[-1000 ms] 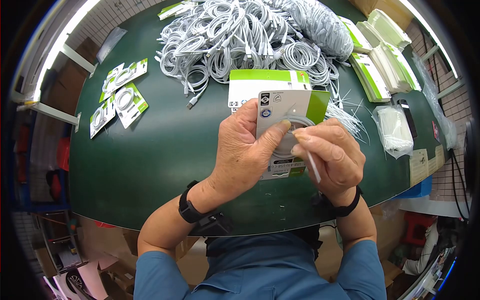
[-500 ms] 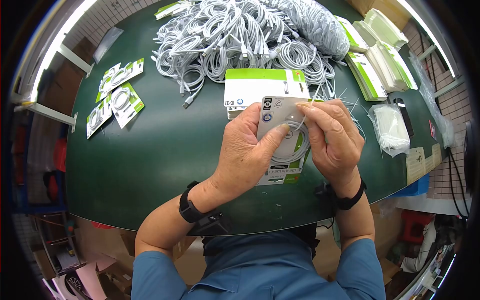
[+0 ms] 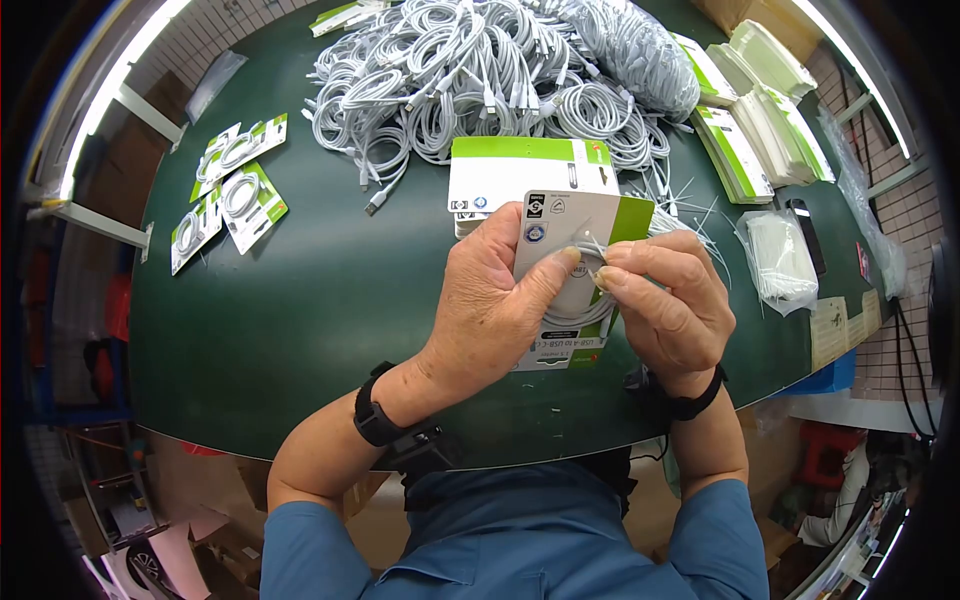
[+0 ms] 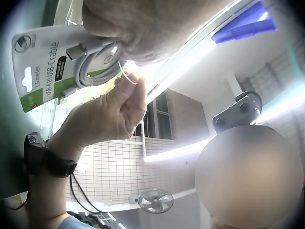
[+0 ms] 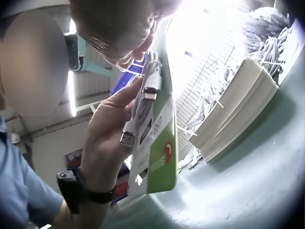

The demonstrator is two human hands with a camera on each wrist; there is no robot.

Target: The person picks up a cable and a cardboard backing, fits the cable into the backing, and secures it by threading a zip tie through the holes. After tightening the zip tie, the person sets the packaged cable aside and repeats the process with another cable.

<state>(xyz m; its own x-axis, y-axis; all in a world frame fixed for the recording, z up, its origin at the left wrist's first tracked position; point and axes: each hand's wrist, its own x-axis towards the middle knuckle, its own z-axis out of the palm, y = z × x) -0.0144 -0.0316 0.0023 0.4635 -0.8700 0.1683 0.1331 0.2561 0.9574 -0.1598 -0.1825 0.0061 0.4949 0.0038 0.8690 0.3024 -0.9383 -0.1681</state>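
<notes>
The left hand [image 3: 490, 300] grips a white and green card [image 3: 560, 215] by its left side, its thumb pressing a coiled white cable [image 3: 575, 316] against the front. At the coil's upper right, the fingertips of the right hand [image 3: 675, 305] pinch a thin white tie [image 3: 597, 243]. In the left wrist view that tie [image 4: 127, 74] curves from the coil to the fingertips. Both cable plugs [image 5: 151, 88] lie against the printed face of the card [image 5: 162, 148] in the right wrist view. Behind the held card lies a stack of cards [image 3: 500, 178].
A large heap of coiled cables [image 3: 440, 80] covers the back of the green table [image 3: 300, 330]. Carded cables [image 3: 240, 205] lie at the left. At the right are stacked cards [image 3: 735, 155], a bag of ties [image 3: 780, 260] and a dark object [image 3: 808, 235]; loose ties [image 3: 700, 225] lie nearby.
The right hand first rose with the tie to the card's top edge, then came down to the coil. The tie's long end no longer hangs below the fingers. The left hand keeps its grip.
</notes>
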